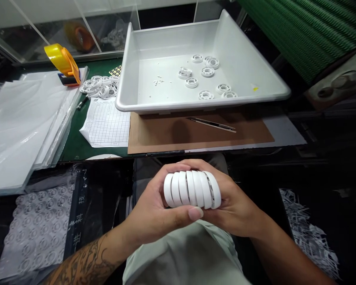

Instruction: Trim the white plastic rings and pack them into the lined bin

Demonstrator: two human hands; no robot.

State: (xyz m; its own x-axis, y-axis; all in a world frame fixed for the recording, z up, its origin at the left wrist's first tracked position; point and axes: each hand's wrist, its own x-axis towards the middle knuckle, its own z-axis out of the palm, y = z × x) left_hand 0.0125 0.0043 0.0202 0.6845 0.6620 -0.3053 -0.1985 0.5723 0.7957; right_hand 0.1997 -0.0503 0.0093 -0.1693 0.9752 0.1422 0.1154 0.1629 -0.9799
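Note:
A row of several white plastic rings (191, 189), pressed side by side, lies across both hands above my lap. My left hand (163, 209) wraps round its left end, with the thumb along the near side. Round the right end curls my right hand (231, 202); most of its fingers are hidden behind and below the rings. Small gaps show between some of the rings. Beyond the hands, more loose white rings (207, 71) lie in a large white tray (160, 33), near its right side.
A brown cardboard sheet (157, 136) with tweezers (212, 124) lies before the tray. Left are a printed form (108, 124), piled rings (102, 86), a tape dispenser (69, 73) and plastic bags (23, 118). Bagged rings (38, 225) sit lower left, white scraps (311, 237) lower right.

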